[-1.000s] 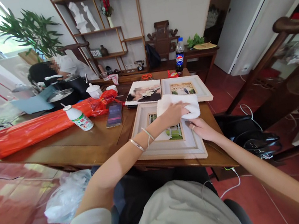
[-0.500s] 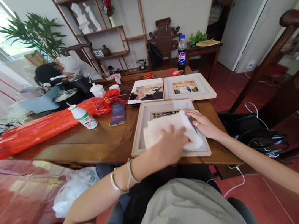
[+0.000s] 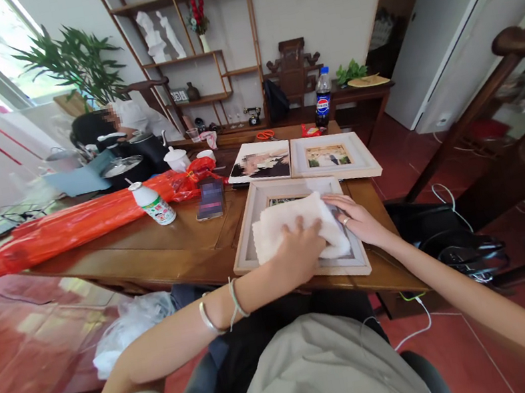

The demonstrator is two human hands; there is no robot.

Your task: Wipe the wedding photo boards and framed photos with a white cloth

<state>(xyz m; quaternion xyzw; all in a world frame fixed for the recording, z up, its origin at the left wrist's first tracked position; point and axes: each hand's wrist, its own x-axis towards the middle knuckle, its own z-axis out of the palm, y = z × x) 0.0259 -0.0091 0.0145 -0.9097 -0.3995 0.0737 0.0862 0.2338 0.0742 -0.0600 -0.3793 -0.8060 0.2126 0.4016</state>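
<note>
A folded white cloth (image 3: 280, 224) lies over the glass of the nearest photo frame (image 3: 245, 243), a deep pale-wood frame flat on the table. The cloth covers most of its picture; only a dark strip shows at the top. My left hand (image 3: 302, 250) presses down on the cloth with bent fingers, some of them apart, and grips it. At the frame's right side rests my right hand (image 3: 357, 217), its fingers stretched out over the rim beside the cloth. Behind stand a second pale frame (image 3: 369, 167) with a couple's photo and a print (image 3: 261, 159) on a white panel.
Left on the wooden table (image 3: 192, 256) are a phone (image 3: 209, 199), a white bottle (image 3: 155, 203) and a long red-wrapped bundle (image 3: 79, 222). Orange-handled scissors (image 3: 265, 135) and a cola bottle (image 3: 323, 98) stand at the back. A person (image 3: 131, 114) sits beyond the pots.
My left hand and the cloth have shifted slightly on the frame. My right hand stays at the frame's right side. The view has tilted a little.
</note>
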